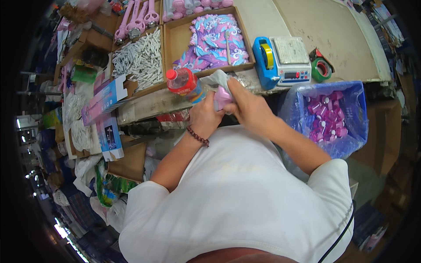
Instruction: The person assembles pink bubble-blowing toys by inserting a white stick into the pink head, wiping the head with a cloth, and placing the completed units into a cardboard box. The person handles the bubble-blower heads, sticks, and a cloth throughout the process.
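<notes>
My left hand is closed around a small, shiny pink plastic piece, held just in front of the table edge. A crumpled white cloth lies against the top of the piece, pinched by my right hand. The fingers of both hands meet around the piece and hide most of its shape. Right behind my left hand stands a plastic bottle with a red cap and red label.
Cardboard trays hold pink-and-blue printed pieces, white sticks and pink wands. To the right are a blue tape dispenser, a scale, green tape and a plastic-lined blue bin of pink parts. Printed boxes stand left.
</notes>
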`<state>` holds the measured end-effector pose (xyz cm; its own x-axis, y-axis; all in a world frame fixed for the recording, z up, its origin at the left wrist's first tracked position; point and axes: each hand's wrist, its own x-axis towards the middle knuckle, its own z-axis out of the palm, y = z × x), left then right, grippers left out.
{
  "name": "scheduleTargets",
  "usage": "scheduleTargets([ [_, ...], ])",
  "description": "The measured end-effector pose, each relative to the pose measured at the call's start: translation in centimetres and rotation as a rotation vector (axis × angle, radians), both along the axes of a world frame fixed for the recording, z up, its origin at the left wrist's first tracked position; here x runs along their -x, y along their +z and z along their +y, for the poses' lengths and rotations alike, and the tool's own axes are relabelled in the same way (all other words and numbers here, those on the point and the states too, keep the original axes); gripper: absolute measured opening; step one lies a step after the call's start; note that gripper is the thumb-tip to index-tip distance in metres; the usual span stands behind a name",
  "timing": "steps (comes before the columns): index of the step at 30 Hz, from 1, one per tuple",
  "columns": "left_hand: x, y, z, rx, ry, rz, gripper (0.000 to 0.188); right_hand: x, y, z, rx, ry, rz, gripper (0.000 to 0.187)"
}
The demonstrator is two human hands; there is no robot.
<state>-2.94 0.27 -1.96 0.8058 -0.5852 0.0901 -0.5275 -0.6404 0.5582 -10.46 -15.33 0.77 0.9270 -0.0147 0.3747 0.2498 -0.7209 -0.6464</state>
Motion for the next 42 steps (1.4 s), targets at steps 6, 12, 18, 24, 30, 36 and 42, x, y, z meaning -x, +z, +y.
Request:
scheduleTargets([
  [6,0.6,-1.3,0.3,0.108,0.015,-0.067,0.040,-0.7,2.5,-0.9,-0.337,0.165,0.334,0.048],
  [12,1.0,-0.9,0.1,0.133,0.167,0.104,0.041,-1.5,-0.4,1.7,0.094,-0.151,-0.167,0.042],
  [18,-1.0,-0.3,1.3,0.681,-0.117,0.543,0.041,-2.6,2.1,0.6,-1.171,-0.114,0.009,0.023],
  [24,-2.4,1.1,2.7,0.633,-0.231,0.395,0.043,-2.6,1.1,-0.1,-1.408,-0.220,0.079,0.030],
  [30,-2.4,1.0,2.9,0.616,-0.226,0.378,0.042,-2.3,0.5,-0.1,-1.380,-0.147,0.113,0.030],
  [36,-2.3,1.4,2.7,0.640,-0.223,0.456,0.043,-1.6,0.2,-0.1,-1.333,-0.144,0.156,0.029],
  [42,-2.2,1.3,2.6,0.619,-0.236,0.377,0.042,-1.4,0.3,0.2,-1.324,-0.106,0.142,0.031],
])
